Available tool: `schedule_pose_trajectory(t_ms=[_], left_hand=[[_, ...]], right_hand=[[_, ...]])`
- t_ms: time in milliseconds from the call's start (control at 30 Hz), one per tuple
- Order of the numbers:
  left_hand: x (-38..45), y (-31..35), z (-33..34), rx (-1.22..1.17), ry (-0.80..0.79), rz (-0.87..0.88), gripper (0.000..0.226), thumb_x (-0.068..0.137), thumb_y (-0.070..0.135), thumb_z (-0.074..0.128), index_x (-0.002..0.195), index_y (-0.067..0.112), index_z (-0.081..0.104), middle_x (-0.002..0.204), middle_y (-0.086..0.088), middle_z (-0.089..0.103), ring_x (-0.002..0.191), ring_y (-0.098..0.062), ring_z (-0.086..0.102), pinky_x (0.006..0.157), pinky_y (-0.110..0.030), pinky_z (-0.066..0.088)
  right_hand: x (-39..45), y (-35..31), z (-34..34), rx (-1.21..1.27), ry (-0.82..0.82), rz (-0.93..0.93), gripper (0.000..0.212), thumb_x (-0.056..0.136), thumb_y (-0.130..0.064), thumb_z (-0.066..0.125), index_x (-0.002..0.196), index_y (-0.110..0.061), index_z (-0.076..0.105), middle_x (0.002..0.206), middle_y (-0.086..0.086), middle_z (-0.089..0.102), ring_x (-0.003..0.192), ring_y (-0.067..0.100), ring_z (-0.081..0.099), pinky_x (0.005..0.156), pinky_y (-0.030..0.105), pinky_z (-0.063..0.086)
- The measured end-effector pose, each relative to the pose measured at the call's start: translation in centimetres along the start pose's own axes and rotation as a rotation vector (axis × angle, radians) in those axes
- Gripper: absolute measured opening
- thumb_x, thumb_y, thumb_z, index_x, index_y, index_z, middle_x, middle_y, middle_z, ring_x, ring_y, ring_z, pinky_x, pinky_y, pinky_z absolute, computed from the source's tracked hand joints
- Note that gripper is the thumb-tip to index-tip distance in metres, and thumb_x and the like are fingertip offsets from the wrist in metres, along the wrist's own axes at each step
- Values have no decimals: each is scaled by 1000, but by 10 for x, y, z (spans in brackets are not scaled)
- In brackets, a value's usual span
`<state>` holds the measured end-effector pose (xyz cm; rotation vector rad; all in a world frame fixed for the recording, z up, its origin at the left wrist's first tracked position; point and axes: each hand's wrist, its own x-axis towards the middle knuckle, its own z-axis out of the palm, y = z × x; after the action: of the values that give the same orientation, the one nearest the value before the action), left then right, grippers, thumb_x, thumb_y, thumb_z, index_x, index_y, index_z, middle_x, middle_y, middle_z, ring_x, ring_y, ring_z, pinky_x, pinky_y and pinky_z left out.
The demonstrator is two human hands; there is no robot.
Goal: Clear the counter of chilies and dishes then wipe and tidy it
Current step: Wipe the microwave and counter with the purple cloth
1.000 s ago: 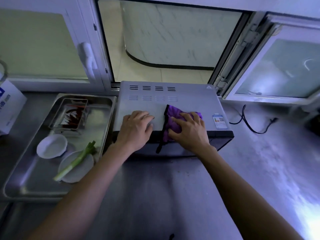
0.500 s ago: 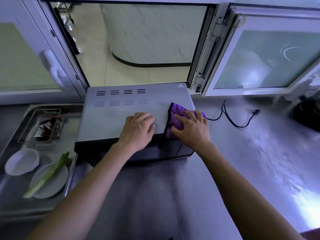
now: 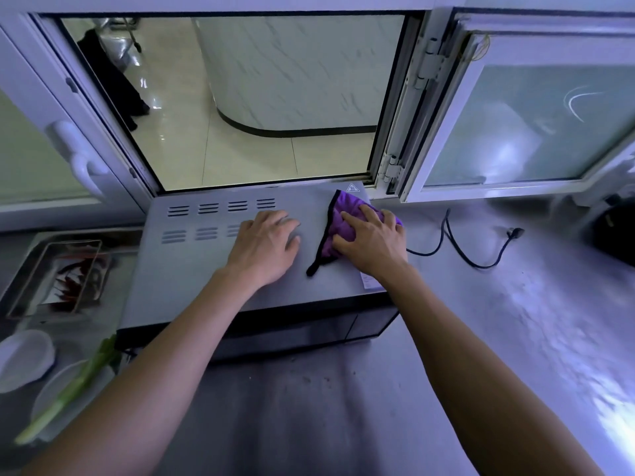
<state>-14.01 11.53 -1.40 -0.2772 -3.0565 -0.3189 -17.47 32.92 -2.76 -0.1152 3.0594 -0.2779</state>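
Cloth (image 3: 340, 223) is purple with a black trim, bunched up on top of the microwave (image 3: 206, 266), over at its back right corner. From what I can see its long axis runs front to back, slightly slanted, with a skinny black-edged tail pointing toward me and to the left.

My right hand (image 3: 374, 245) is flat on the cloth, fingers (image 3: 369, 213) spread and pressing it down rather than gripping it. My left hand (image 3: 263, 243) sits palm-down on the bare microwave top just beside the cloth, not touching it, fingers loosely spread and holding nothing.

Microwave sits on the steel counter (image 3: 498, 321), back edge right up against the open window. A black power cord (image 3: 460, 250) lies loose on the counter to its right, plug end unplugged.

Off to the left there's a metal tray (image 3: 20, 266) with a smaller dish of red chilies (image 3: 74, 281), a white bowl (image 3: 24, 359), and a green onion (image 3: 68, 393) lying across a white plate (image 3: 56, 383). That corner is pretty blurry.
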Motion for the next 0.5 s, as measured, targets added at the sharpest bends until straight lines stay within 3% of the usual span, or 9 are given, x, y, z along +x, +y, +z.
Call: schedule_pose_trajectory(t_ms=[300,500], left_hand=[[44,-22,7,0,3,9,38,100,34,45,134,21,56,142,0,50,132,-25,41,103,-46,38],[35,-43,9,-19,33,12,33,96,29,52,126,19,61,137,0,54,128,-27,45,99,-45,40]], right_hand=[[65,-12,-2,-34,-5,-22,69,81,-69,36,146,-46,39,158,-4,32,135,36,30,107,53,29],[71,-25,0,-79,10,-53,74,78,-73,31,147,-45,38,158,-2,34,138,37,28,106,57,23]])
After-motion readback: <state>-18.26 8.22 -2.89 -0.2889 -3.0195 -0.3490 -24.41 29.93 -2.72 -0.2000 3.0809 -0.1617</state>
